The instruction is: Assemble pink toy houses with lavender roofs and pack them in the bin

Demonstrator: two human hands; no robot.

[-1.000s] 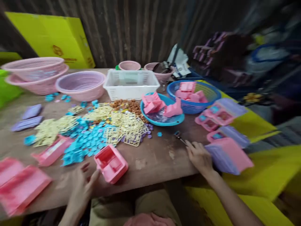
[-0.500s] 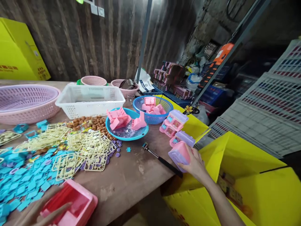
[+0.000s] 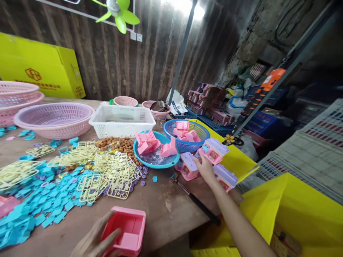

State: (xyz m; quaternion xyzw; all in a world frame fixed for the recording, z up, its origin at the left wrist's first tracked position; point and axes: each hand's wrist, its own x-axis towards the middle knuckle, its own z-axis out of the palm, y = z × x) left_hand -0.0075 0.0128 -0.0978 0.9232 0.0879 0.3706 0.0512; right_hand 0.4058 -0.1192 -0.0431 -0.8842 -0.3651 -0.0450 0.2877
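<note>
At the bottom, my left hand (image 3: 98, 233) grips an open pink plastic box (image 3: 136, 228) by its left wall, with a finger reaching inside. Further right, my right hand (image 3: 206, 171) has its fingertips at the right edge of a pink toy case with a lilac lid (image 3: 188, 165), which stands on the table; its thumb is hidden. Two similar cases stand close by: one behind the hand (image 3: 214, 151), one to its right (image 3: 225, 176). Left of the forearm lies a black-handled rod (image 3: 202, 208).
Blue plastic pieces (image 3: 53, 200), cream part frames (image 3: 115, 171) and brown pieces (image 3: 124, 144) cover the left side. A blue bowl (image 3: 160, 165) and a blue basket (image 3: 193, 145) hold pink parts. Beyond the table's right edge stands an open yellow box (image 3: 268, 200).
My right hand has moved left and turned; the case it held tilted now stands upright on the table. My left hand still holds the pink box. The view has shifted left and up.
</note>
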